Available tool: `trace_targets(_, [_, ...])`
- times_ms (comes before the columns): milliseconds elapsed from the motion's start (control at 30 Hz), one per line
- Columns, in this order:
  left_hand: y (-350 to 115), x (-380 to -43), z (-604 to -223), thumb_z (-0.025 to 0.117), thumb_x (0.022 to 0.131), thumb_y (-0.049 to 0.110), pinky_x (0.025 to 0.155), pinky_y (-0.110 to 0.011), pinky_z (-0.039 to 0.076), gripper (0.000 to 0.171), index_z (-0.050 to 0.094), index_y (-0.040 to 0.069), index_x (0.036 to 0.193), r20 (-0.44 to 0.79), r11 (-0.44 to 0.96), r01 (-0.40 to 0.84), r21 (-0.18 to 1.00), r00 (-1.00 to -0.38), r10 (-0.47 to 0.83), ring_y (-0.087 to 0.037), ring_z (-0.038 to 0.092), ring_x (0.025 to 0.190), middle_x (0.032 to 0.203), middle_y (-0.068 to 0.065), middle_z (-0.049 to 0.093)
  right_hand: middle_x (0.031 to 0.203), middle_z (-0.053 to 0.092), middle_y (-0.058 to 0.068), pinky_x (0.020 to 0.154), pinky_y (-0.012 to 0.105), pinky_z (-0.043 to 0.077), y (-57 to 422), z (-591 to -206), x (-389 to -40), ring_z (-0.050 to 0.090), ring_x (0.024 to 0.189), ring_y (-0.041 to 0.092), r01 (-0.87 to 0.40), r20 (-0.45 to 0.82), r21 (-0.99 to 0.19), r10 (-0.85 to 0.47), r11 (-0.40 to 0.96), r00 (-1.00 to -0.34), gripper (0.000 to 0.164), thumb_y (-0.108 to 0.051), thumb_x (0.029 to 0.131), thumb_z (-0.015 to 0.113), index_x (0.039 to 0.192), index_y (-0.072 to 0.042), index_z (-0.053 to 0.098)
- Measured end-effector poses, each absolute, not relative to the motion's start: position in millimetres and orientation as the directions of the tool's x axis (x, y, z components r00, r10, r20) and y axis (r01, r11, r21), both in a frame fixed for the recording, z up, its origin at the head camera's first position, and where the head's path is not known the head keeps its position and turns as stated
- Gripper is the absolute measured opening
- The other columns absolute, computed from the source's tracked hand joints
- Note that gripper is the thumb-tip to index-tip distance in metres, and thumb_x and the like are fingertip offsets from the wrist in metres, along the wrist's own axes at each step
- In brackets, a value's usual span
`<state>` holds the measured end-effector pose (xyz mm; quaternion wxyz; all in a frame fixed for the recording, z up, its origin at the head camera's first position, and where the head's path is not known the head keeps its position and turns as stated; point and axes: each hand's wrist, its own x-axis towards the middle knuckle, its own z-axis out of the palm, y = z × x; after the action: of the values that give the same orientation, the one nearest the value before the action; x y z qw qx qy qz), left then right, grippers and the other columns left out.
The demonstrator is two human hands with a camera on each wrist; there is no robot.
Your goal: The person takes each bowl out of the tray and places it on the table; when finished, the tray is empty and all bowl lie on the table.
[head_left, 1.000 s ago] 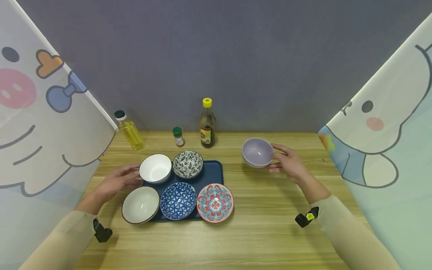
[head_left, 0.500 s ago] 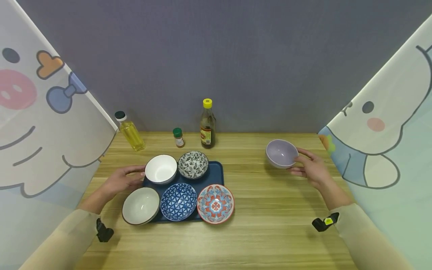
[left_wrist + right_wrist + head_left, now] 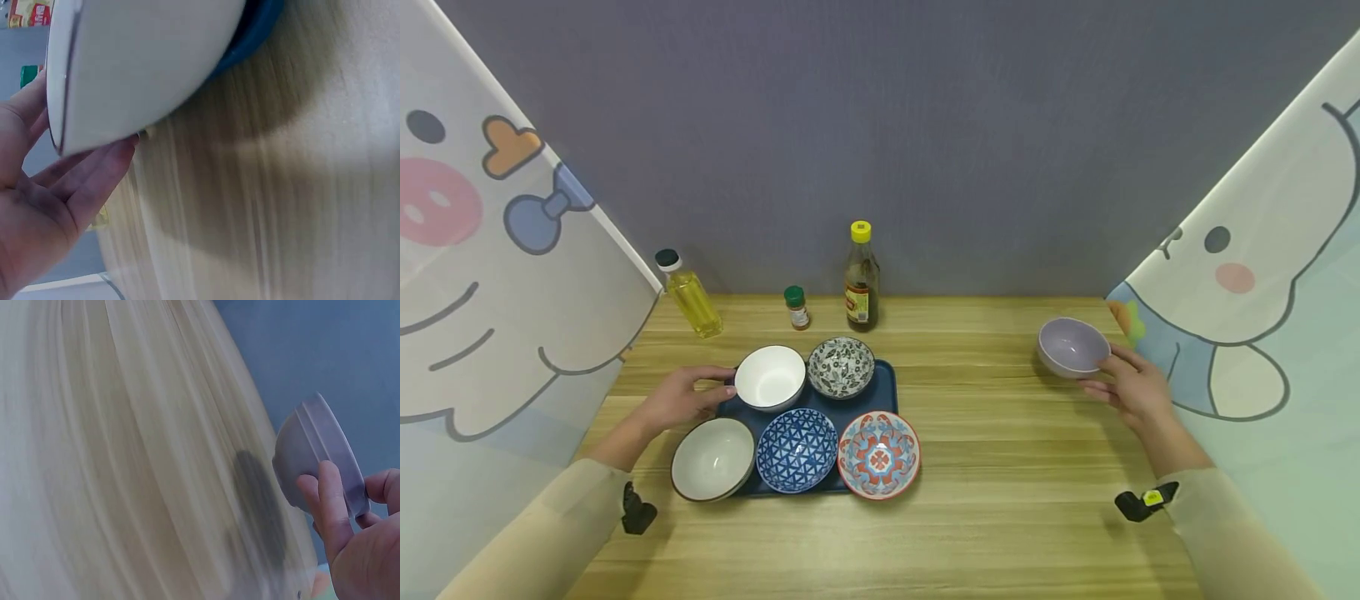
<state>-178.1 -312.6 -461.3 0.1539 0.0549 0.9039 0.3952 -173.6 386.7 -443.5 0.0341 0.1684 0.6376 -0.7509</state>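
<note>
My right hand (image 3: pixel 1131 383) holds a small purple bowl (image 3: pixel 1070 354) by its right side, the thumb near the rim and fingers underneath. In the right wrist view the purple bowl (image 3: pixel 315 447) hangs tilted above the table, its shadow apart from it. My left hand (image 3: pixel 681 400) touches the left side of a white bowl (image 3: pixel 771 375) with fairly straight fingers. That bowl stands on a dark blue tray (image 3: pixel 886 385) against a black-and-white floral bowl (image 3: pixel 841 367). In the left wrist view a large pale bowl (image 3: pixel 144 69) hides part of the left fingers.
Along the tray's front sit a cream bowl (image 3: pixel 713 458), a blue patterned bowl (image 3: pixel 797 450) and a red-and-blue bowl (image 3: pixel 879 456). Behind stand an oil bottle (image 3: pixel 694 302), a green-capped spice jar (image 3: pixel 797 308) and a yellow-capped sauce bottle (image 3: pixel 861 283). A grey wall (image 3: pixel 985 150) closes the back.
The purple bowl has travelled right in my right hand. My left hand has pushed the white bowl rightward, and the floral bowl has shifted right with it. The front bowls stay put.
</note>
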Motion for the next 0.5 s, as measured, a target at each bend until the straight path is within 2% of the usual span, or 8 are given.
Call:
trace_targets(100, [-308,-178,-459,0.069,0.098,0.036,0.066,-0.034,0.058,0.056,0.06,0.001,0.141,-0.228,0.727,0.01,0.687,-0.947,0.228,-0.021,0.068,0.075,0.142,-0.032,0.054,0.102,0.065,-0.002,0.071,0.035,0.061,394,-448,-171,0.077,0.073,0.028,0.265,-0.302,-0.943,0.184,-0.203,-0.935,0.071,-0.005,0.105,0.05,0.163,0.002,0.01])
trace_targets(167, [-305,-177,-457,0.069,0.098,0.038,0.064,-0.033,0.057,0.057,0.06,0.002,0.142,-0.231,0.752,0.021,0.659,-0.945,0.229,-0.019,0.067,0.072,0.144,-0.032,0.053,0.104,0.064,-0.003,0.071,0.036,0.061,398,-450,-169,0.077,0.073,0.028,0.266,-0.308,-0.94,0.197,-0.214,-0.931,0.072,-0.004,0.104,0.049,0.163,0.001,0.008])
trace_targets(200, [-304,-176,-456,0.068,0.098,0.039,0.065,-0.034,0.057,0.058,0.059,0.003,0.142,-0.233,0.766,0.028,0.643,-0.945,0.231,-0.02,0.068,0.073,0.145,-0.032,0.052,0.11,0.061,0.001,0.071,0.036,0.061,399,-450,-169,0.077,0.072,0.028,0.268,-0.311,-0.939,0.203,-0.214,-0.928,0.072,-0.004,0.104,0.048,0.163,0.0,0.008])
trace_targets(267, [-301,-176,-456,0.066,0.099,0.044,0.076,-0.044,0.059,0.06,0.059,0.004,0.143,-0.225,0.807,0.065,0.587,-0.945,0.239,-0.032,0.072,0.088,0.146,-0.031,0.052,0.117,0.056,0.006,0.071,0.036,0.061,402,-451,-167,0.077,0.072,0.028,0.272,-0.317,-0.939,0.217,-0.211,-0.923,0.072,-0.003,0.104,0.048,0.163,-0.001,0.008])
trace_targets(300, [-300,-177,-455,0.064,0.1,0.046,0.083,-0.049,0.058,0.061,0.058,0.004,0.145,-0.225,0.826,0.082,0.558,-0.943,0.246,-0.039,0.071,0.098,0.147,-0.032,0.051,0.114,0.058,0.004,0.071,0.035,0.061,403,-452,-166,0.077,0.072,0.028,0.271,-0.316,-0.939,0.22,-0.211,-0.923,0.072,-0.003,0.103,0.048,0.163,-0.001,0.008])
trace_targets(367, [-298,-178,-455,0.061,0.1,0.049,0.095,-0.061,0.052,0.065,0.055,0.004,0.147,-0.229,0.858,0.114,0.502,-0.938,0.259,-0.049,0.061,0.12,0.148,-0.031,0.05,0.115,0.058,0.005,0.071,0.035,0.061,405,-453,-164,0.077,0.072,0.027,0.282,-0.326,-0.938,0.235,-0.202,-0.916,0.072,-0.005,0.104,0.049,0.163,-0.002,0.01])
trace_targets(433, [-296,-179,-456,0.059,0.101,0.052,0.103,-0.069,0.041,0.069,0.051,0.004,0.15,-0.232,0.883,0.142,0.447,-0.935,0.268,-0.055,0.044,0.137,0.15,-0.031,0.048,0.108,0.061,-0.001,0.07,0.034,0.061,408,-456,-163,0.077,0.071,0.027,0.294,-0.338,-0.935,0.246,-0.197,-0.909,0.072,-0.007,0.104,0.05,0.164,-0.003,0.011])
trace_targets(500, [-294,-179,-455,0.058,0.1,0.054,0.105,-0.07,0.04,0.073,0.047,0.003,0.152,-0.246,0.888,0.14,0.437,-0.931,0.268,-0.055,0.042,0.139,0.151,-0.031,0.046,0.102,0.062,-0.006,0.07,0.034,0.062,410,-458,-162,0.077,0.07,0.027,0.311,-0.357,-0.929,0.257,-0.201,-0.898,0.072,-0.008,0.104,0.051,0.164,-0.005,0.011])
